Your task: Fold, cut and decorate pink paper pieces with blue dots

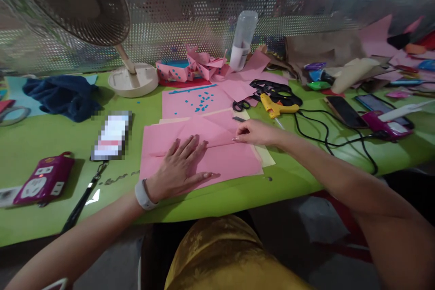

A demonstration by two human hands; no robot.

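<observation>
A sheet of pink paper (200,167) lies in front of me, with a crease or folded edge running across it. My left hand (180,161) rests flat on this sheet, fingers spread, holding nothing. At the right end of the crease, my right hand (251,133) has its fingertips pinched together on the pink paper. Just beyond those fingers is a small dark flat strip (239,119), whose kind I cannot make out. Pale yellow paper (267,156) shows from under the pink sheet. Behind it, another pink sheet (176,104) carries scattered blue bits.
Black-handled scissors (241,106) and a yellow glue gun (277,108) lie beyond my right hand, with black cords (328,138) trailing right. A phone (112,136) and purple power strip (45,179) are at left. Behind stand a fan (132,81) and a bottle (244,41).
</observation>
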